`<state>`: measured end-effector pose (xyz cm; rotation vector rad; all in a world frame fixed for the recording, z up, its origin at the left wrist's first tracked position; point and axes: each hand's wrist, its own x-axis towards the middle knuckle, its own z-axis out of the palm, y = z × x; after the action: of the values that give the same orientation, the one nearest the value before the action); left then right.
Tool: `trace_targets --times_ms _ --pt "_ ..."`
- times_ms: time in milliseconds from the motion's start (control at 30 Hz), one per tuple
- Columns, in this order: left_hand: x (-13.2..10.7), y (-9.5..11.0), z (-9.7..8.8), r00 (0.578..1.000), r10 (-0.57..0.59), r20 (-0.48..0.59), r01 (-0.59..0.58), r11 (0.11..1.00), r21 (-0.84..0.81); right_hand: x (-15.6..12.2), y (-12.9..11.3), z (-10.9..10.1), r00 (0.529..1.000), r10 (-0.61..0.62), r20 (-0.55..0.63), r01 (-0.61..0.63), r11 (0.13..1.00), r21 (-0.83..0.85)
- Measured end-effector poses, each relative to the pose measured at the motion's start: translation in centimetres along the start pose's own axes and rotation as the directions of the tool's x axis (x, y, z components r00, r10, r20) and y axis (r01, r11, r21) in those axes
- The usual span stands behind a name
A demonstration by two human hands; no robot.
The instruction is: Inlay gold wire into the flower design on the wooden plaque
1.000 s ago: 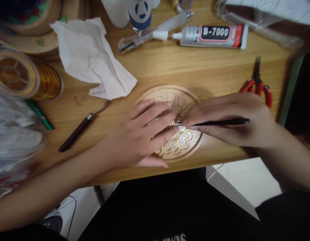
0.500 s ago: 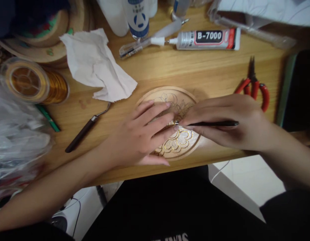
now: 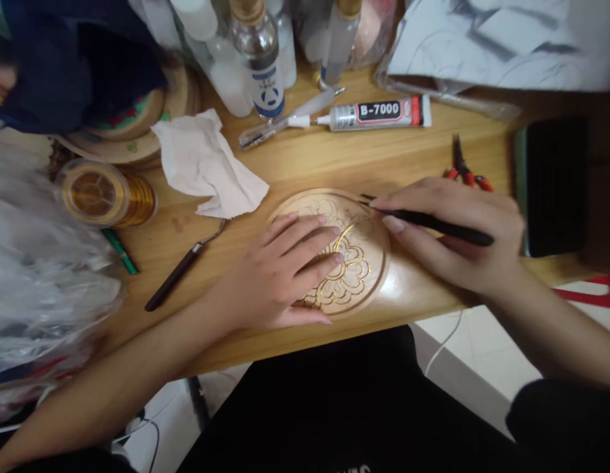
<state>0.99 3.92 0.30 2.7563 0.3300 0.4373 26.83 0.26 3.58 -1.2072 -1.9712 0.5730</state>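
A round wooden plate (image 3: 378,279) with a raised rim lies on the table, bearing pencilled lines and a flower outlined in gold wire (image 3: 351,228). My left hand (image 3: 290,269) rests flat on its left part, fingers spread, hiding some of the pattern. Black tweezers (image 3: 438,226) are pinched in my right hand (image 3: 463,230), their tips over the plate's upper right rim. One strand of the wire arcs from beside my left fingertips up toward those tips. Whether the tweezers grip the strand is too small to tell.
Behind the plate lie a B-7000 glue tube (image 3: 378,113), a pen (image 3: 265,133) and bottles (image 3: 265,79). Red-handled pliers (image 3: 463,167) and a phone (image 3: 554,190) are right. A crumpled tissue (image 3: 206,164), dark-handled hook tool (image 3: 174,276) and wire spool (image 3: 105,194) sit left.
My right hand has moved from the flower's centre up and right to the plate's rim with the tweezers. A curved gold strand now shows. The left hand stays put; the view has shifted.
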Motion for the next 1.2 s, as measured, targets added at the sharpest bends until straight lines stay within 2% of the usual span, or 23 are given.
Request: trace_targets --times_ms 133,200,400,600,900,967,1100,1200 --pt "0.1 0.2 -0.3 0.999 -0.035 0.036 0.034 0.999 0.031 0.2 0.3 0.6 0.975 -0.182 0.127 0.198 0.971 -0.133" --pt "0.2 0.3 -0.4 0.999 -0.041 0.036 0.039 0.998 0.044 0.4 0.6 0.8 0.958 -0.233 0.169 0.267 0.936 -0.227" --pt "0.2 0.4 -0.4 1.0 -0.026 0.018 0.025 0.999 0.039 0.6 1.3 1.4 0.916 -0.294 0.273 0.391 0.808 -0.44" --pt "0.2 0.4 -0.3 0.999 -0.028 0.02 0.027 0.999 0.025 0.8 1.1 1.7 0.899 -0.298 0.32 0.434 0.695 -0.573" --pt "0.1 0.3 -0.2 0.999 -0.029 0.031 0.029 0.999 0.019 0.7 1.4 1.5 0.87 -0.36 0.338 0.494 0.643 -0.585" --pt "0.1 0.3 -0.2 0.999 -0.037 0.025 0.037 0.999 0.02 0.7 1.4 1.5 0.875 -0.337 0.349 0.483 0.664 -0.57" --pt "0.0 0.3 -0.2 0.999 -0.035 0.039 0.034 0.999 0.027 1.0 1.2 1.5 0.899 -0.273 0.343 0.419 0.763 -0.492" --pt "0.0 0.2 -0.2 0.999 -0.032 0.039 0.031 0.999 0.019 1.0 1.3 1.6 0.897 -0.264 0.355 0.419 0.762 -0.493"
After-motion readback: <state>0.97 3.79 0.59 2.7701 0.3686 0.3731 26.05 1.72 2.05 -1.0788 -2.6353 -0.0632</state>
